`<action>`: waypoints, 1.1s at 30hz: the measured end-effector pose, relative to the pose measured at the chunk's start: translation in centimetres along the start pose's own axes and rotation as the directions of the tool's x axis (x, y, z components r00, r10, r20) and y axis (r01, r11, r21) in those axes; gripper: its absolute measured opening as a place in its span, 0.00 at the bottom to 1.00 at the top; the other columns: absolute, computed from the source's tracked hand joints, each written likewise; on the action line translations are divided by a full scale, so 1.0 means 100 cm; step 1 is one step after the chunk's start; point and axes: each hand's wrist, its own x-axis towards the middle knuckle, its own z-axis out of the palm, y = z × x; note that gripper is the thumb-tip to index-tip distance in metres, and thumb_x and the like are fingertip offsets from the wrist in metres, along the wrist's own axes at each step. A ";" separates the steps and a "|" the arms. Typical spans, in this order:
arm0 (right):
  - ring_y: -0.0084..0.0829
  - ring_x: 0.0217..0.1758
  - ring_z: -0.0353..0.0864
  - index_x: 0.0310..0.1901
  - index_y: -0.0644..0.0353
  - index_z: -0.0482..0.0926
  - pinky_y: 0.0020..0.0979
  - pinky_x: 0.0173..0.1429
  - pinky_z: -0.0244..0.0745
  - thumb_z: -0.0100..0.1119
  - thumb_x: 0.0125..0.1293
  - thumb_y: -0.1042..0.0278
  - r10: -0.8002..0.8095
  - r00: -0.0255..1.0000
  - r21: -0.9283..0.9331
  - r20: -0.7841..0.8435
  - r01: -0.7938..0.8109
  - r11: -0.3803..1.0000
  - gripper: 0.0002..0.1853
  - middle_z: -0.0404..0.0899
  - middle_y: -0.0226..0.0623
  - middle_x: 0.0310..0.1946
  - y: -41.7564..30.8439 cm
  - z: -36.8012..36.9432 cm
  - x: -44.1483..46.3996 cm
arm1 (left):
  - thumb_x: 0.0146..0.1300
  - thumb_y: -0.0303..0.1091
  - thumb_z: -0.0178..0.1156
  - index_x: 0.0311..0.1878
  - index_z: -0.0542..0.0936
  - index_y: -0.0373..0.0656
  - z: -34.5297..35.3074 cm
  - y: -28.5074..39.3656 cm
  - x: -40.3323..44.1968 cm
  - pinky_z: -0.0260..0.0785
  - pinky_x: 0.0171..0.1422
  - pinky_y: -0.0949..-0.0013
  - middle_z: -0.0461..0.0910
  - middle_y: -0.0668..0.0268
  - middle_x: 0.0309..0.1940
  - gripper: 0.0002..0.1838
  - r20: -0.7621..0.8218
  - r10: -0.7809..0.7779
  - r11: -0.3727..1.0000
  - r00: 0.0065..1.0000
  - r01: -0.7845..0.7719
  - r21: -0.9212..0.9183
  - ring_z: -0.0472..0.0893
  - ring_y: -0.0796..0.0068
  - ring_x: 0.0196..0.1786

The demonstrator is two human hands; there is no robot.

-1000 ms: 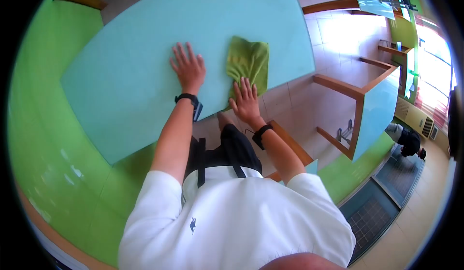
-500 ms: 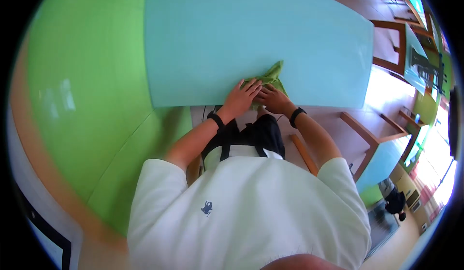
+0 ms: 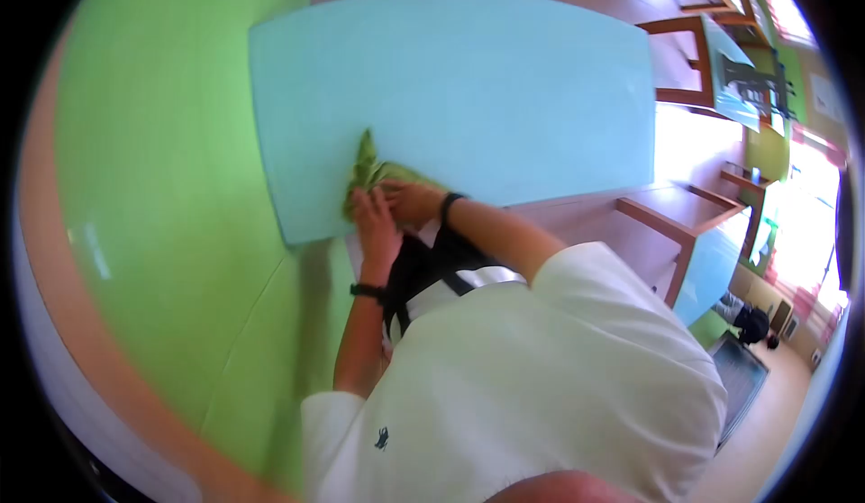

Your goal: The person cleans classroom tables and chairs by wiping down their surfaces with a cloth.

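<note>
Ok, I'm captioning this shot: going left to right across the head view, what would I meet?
Green wall, left hand, right hand (both hands touch the green cloth), its black wristband, the lower blue-topped table on the right, bright window.

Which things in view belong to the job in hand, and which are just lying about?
In the job:
- green cloth, bunched up
- left hand and right hand, both at the cloth
- pale blue table under it

Apparently just around:
- second blue-topped table, at right
- grey object, upper right, unclear what
</note>
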 end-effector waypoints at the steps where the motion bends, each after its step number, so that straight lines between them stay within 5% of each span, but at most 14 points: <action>1: 0.32 0.74 0.55 0.58 0.46 0.76 0.46 0.79 0.37 0.68 0.45 0.48 0.008 0.999 -0.069 0.047 -0.005 0.998 0.35 0.70 0.24 0.63 -0.003 0.012 0.013 | 0.42 0.38 0.75 0.72 0.49 0.35 -0.001 -0.003 0.000 0.46 0.75 0.44 0.45 0.36 0.71 0.58 0.007 -0.039 0.998 0.999 0.039 0.051 0.48 0.37 0.74; 4: 0.33 0.74 0.55 0.50 0.44 0.81 0.45 0.80 0.38 0.66 0.49 0.58 0.030 0.999 -0.041 0.025 -0.029 0.999 0.23 0.73 0.23 0.60 -0.016 -0.017 0.029 | 0.41 0.39 0.75 0.73 0.48 0.40 -0.002 -0.034 0.004 0.44 0.75 0.42 0.42 0.37 0.72 0.59 -0.006 -0.029 1.000 1.000 0.029 0.010 0.45 0.38 0.75; 8: 0.30 0.74 0.55 0.56 0.44 0.76 0.46 0.79 0.42 0.67 0.46 0.67 0.168 0.979 0.141 -0.112 -0.152 0.978 0.30 0.68 0.22 0.64 -0.021 -0.001 0.005 | 0.42 0.38 0.75 0.74 0.48 0.42 -0.011 -0.043 0.012 0.44 0.75 0.42 0.41 0.39 0.73 0.59 0.039 0.106 0.993 0.994 -0.104 -0.051 0.44 0.37 0.75; 11: 0.30 0.74 0.55 0.61 0.45 0.71 0.45 0.79 0.44 0.65 0.44 0.72 0.235 0.956 0.274 -0.175 -0.182 0.944 0.36 0.64 0.24 0.67 -0.028 0.000 -0.038 | 0.40 0.37 0.76 0.75 0.46 0.44 -0.009 -0.034 0.025 0.43 0.75 0.43 0.39 0.40 0.74 0.61 0.167 0.263 0.956 0.950 -0.280 0.091 0.43 0.38 0.75; 14: 0.32 0.74 0.56 0.60 0.46 0.72 0.44 0.78 0.45 0.62 0.47 0.72 0.351 0.907 0.347 -0.234 -0.259 0.901 0.33 0.64 0.28 0.68 -0.036 0.002 -0.096 | 0.38 0.37 0.77 0.76 0.45 0.46 -0.020 0.016 0.052 0.43 0.75 0.43 0.36 0.41 0.74 0.64 0.384 0.463 0.870 0.799 -0.492 -0.026 0.42 0.39 0.76; 16: 0.34 0.74 0.56 0.59 0.48 0.73 0.45 0.78 0.46 0.59 0.51 0.71 0.475 0.795 0.430 -0.378 -0.303 0.850 0.29 0.62 0.31 0.68 -0.038 0.006 -0.141 | 0.38 0.35 0.77 0.76 0.43 0.46 -0.017 0.074 0.073 0.41 0.76 0.45 0.33 0.43 0.75 0.64 0.587 0.418 0.854 0.694 -0.521 0.009 0.39 0.42 0.77; 19: 0.37 0.74 0.57 0.57 0.50 0.74 0.44 0.77 0.49 0.56 0.54 0.70 0.678 0.668 0.468 -0.308 -0.514 0.719 0.24 0.62 0.34 0.68 -0.035 -0.001 -0.217 | 0.40 0.33 0.75 0.76 0.44 0.46 0.006 0.169 0.108 0.38 0.77 0.47 0.32 0.45 0.76 0.62 0.640 0.543 0.712 0.544 -0.702 -0.009 0.36 0.46 0.78; 21: 0.38 0.74 0.57 0.56 0.50 0.73 0.43 0.75 0.54 0.56 0.56 0.70 0.766 0.576 0.477 -0.286 -0.607 0.635 0.23 0.63 0.35 0.67 -0.038 -0.006 -0.268 | 0.41 0.32 0.73 0.76 0.44 0.46 0.062 0.215 0.120 0.37 0.78 0.48 0.32 0.46 0.76 0.61 0.558 0.638 0.630 0.531 -0.776 0.018 0.36 0.48 0.78; 24: 0.39 0.74 0.57 0.54 0.51 0.72 0.40 0.74 0.57 0.61 0.53 0.70 0.901 0.304 0.512 -0.311 -0.744 0.428 0.24 0.65 0.36 0.65 -0.034 0.007 -0.326 | 0.45 0.32 0.70 0.76 0.45 0.47 0.147 0.289 0.125 0.35 0.78 0.49 0.31 0.47 0.76 0.57 0.357 0.761 0.548 0.542 -0.831 0.096 0.36 0.50 0.78; 25: 0.39 0.74 0.57 0.54 0.51 0.72 0.40 0.74 0.57 0.61 0.53 0.70 0.907 0.281 0.516 -0.312 -0.752 0.411 0.24 0.65 0.36 0.65 -0.035 0.012 -0.342 | 0.47 0.33 0.67 0.76 0.45 0.48 0.157 0.309 0.120 0.35 0.78 0.49 0.32 0.47 0.76 0.55 0.255 0.787 0.548 0.561 -0.827 0.129 0.36 0.50 0.78; 27: 0.39 0.73 0.58 0.55 0.53 0.71 0.38 0.74 0.57 0.61 0.52 0.72 0.921 0.243 0.410 -0.303 -0.840 0.356 0.26 0.65 0.35 0.65 -0.034 0.013 -0.371 | 0.48 0.37 0.66 0.76 0.44 0.47 0.156 0.348 0.110 0.34 0.78 0.50 0.31 0.48 0.76 0.55 0.309 0.773 0.570 0.554 -0.820 0.045 0.36 0.51 0.78; 28: 0.41 0.72 0.59 0.57 0.56 0.70 0.37 0.75 0.56 0.61 0.52 0.74 0.922 0.309 0.360 -0.231 -0.853 0.377 0.27 0.66 0.36 0.64 -0.027 -0.002 -0.371 | 0.50 0.41 0.65 0.76 0.43 0.46 0.140 0.352 0.119 0.32 0.78 0.50 0.31 0.48 0.76 0.55 0.363 0.747 0.608 0.557 -0.793 -0.033 0.35 0.51 0.79; 31: 0.42 0.71 0.60 0.57 0.60 0.70 0.37 0.74 0.58 0.60 0.51 0.77 0.956 0.244 0.473 -0.161 -0.831 0.292 0.28 0.66 0.37 0.64 -0.022 0.011 -0.379 | 0.50 0.46 0.65 0.76 0.42 0.42 0.159 0.355 0.121 0.33 0.78 0.51 0.32 0.49 0.77 0.56 0.298 0.770 0.599 0.564 -0.800 -0.036 0.36 0.52 0.79; 33: 0.44 0.71 0.61 0.57 0.60 0.71 0.39 0.72 0.62 0.60 0.53 0.75 0.945 0.302 0.391 -0.124 -0.861 0.327 0.27 0.65 0.39 0.66 -0.017 0.003 -0.369 | 0.51 0.46 0.65 0.75 0.43 0.39 0.151 0.346 0.127 0.33 0.78 0.52 0.33 0.50 0.77 0.55 0.300 0.794 0.567 0.529 -0.822 -0.052 0.37 0.53 0.79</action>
